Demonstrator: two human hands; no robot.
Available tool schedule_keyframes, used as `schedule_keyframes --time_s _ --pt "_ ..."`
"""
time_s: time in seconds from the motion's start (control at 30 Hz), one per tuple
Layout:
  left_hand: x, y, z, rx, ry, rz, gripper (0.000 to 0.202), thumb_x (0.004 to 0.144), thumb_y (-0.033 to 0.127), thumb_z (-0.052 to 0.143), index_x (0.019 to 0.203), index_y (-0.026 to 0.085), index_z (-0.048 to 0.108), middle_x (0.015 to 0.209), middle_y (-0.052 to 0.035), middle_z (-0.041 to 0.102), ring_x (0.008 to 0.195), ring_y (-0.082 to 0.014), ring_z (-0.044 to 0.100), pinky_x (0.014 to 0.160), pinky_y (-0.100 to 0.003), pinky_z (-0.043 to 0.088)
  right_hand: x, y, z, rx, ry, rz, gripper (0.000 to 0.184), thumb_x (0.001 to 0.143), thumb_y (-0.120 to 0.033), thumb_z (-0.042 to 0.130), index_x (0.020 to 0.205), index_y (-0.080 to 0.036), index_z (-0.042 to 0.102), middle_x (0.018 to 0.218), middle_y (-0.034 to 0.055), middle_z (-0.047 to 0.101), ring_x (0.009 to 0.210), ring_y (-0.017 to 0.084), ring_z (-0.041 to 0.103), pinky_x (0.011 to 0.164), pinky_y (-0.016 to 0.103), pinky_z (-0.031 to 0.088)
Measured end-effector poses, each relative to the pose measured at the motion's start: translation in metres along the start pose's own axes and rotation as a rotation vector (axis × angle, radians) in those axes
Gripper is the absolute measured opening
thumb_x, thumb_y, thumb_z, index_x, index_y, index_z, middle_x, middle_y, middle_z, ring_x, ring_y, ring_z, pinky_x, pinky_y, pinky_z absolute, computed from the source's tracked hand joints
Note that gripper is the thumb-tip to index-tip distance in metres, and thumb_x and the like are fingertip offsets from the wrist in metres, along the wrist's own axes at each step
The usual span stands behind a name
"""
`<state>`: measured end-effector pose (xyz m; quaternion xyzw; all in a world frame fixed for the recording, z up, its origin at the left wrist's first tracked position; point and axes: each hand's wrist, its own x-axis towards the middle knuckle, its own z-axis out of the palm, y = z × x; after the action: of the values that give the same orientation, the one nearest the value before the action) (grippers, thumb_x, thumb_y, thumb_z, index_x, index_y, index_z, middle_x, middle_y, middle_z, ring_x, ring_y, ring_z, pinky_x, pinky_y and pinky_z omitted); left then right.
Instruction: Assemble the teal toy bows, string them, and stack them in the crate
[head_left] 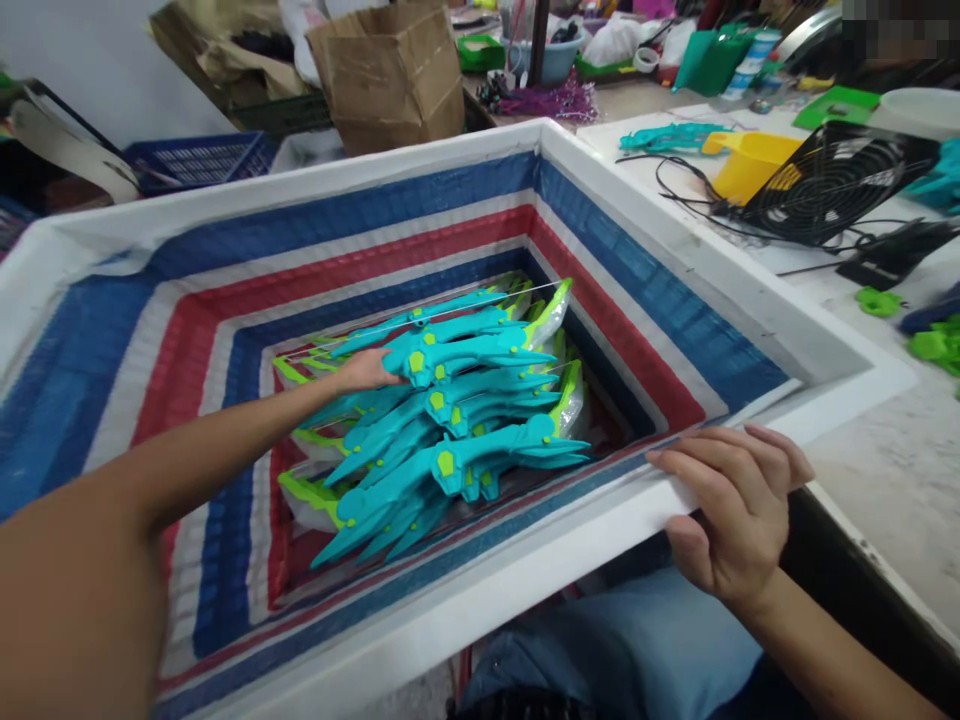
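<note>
Deep inside a white bin [480,590], several turquoise toy bows with lime-green ends lie stacked in rows. My left hand [367,370] reaches in from the left and is closed on the middle part of an upper toy bow [472,352]; its fingertips are partly hidden behind the turquoise plastic. A thin white string runs along that bow towards its raised green tip. Nearer to me lies another toy bow [495,450], which neither hand touches. My right hand [739,505] grips the bin's near right rim, fingers over the top and thumb on the outer side.
Striped blue, red and white sheeting [247,260] lines the bin. Behind stand a cardboard box [390,80] and a blue crate [199,160]. The worktable at right bears a black fan [832,190], a yellow jug [754,165], cables and green parts [879,302].
</note>
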<state>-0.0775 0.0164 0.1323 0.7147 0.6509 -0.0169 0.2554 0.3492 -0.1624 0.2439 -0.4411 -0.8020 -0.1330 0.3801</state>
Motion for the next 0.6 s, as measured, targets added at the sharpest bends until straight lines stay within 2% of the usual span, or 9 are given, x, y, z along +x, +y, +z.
schedule_keyframes --time_s 0.13,0.27,0.33,0.4,0.5,0.6 --pt "0.023 -0.005 0.016 0.114 0.093 -0.047 0.078 0.072 0.056 0.062 0.136 0.017 0.040 0.129 -0.0111 0.056 0.114 -0.0303 0.054 0.091 -0.034 0.043 0.000 -0.001 0.001 0.013 0.007 0.010 0.041 0.092 -0.045 0.031 0.095 -0.018 0.062 0.084 0.0077 0.062 0.090 0.025 0.056 0.091 0.050 0.033" --pt "0.028 -0.013 0.037 0.206 0.237 -0.101 0.074 0.080 0.059 0.048 0.141 0.020 0.031 0.128 -0.0135 0.055 0.112 -0.0326 0.055 0.088 -0.038 0.044 0.001 -0.002 0.001 0.017 0.020 0.008 0.041 0.092 -0.044 0.031 0.094 -0.018 0.062 0.083 0.0074 0.061 0.090 0.025 0.056 0.091 0.049 0.033" --pt "0.027 -0.016 0.042 0.258 0.238 -0.098 0.074 0.081 0.056 0.048 0.142 0.018 0.030 0.122 -0.0153 0.057 0.109 -0.0325 0.055 0.088 -0.039 0.043 0.001 -0.002 0.001 0.010 0.023 0.004 0.041 0.092 -0.044 0.030 0.094 -0.018 0.062 0.083 0.0077 0.062 0.089 0.025 0.056 0.091 0.050 0.033" --pt "0.025 -0.018 0.043 0.322 0.241 -0.094 0.069 0.081 0.051 0.049 0.140 0.018 0.036 0.119 -0.0161 0.056 0.110 -0.0330 0.052 0.091 -0.041 0.041 0.001 -0.002 0.001 0.004 0.019 0.001 0.041 0.092 -0.044 0.031 0.094 -0.018 0.062 0.083 0.0078 0.062 0.089 0.025 0.056 0.090 0.050 0.033" --pt "0.023 -0.016 0.042 0.373 0.238 -0.036 0.060 0.080 0.046 0.049 0.134 0.020 0.046 0.133 -0.0145 0.045 0.123 -0.0336 0.040 0.099 -0.044 0.034 0.001 -0.001 0.000 -0.001 0.005 -0.003 0.041 0.091 -0.045 0.031 0.095 -0.019 0.062 0.083 0.0073 0.062 0.089 0.025 0.056 0.090 0.050 0.034" --pt "0.019 -0.010 0.047 0.329 0.134 0.037 0.063 0.082 0.045 0.043 0.139 0.019 0.038 0.144 -0.0114 0.035 0.133 -0.0328 0.027 0.105 -0.048 0.026 0.001 0.000 0.000 -0.011 0.004 -0.008 0.041 0.091 -0.047 0.030 0.094 -0.021 0.062 0.082 0.0068 0.061 0.088 0.025 0.056 0.088 0.049 0.035"
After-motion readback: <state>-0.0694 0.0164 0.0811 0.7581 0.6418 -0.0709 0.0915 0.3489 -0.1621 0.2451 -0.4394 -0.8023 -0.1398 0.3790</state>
